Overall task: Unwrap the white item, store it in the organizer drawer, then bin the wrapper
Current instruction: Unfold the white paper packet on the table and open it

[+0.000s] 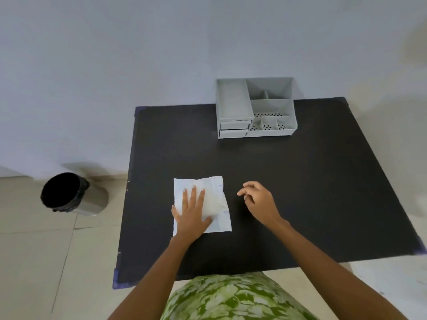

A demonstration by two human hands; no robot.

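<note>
A white wrapped item (216, 199) lies flat on the black table (300, 181), near its front middle. My left hand (193, 212) rests flat on it, fingers spread, covering its left half. To the right of the packet, my right hand (258, 199) hovers with its fingers loosely curled and nothing in them. The grey organizer (255, 107) stands at the table's far edge; its two small drawers (234, 128) at the lower left are pushed in. The bin (69, 192), lined with a black bag, stands on the floor to the left of the table.
A pale wall runs behind the table. Beige floor tiles surround the table and the bin. My green patterned clothing (231, 299) shows at the bottom edge, close against the table's front.
</note>
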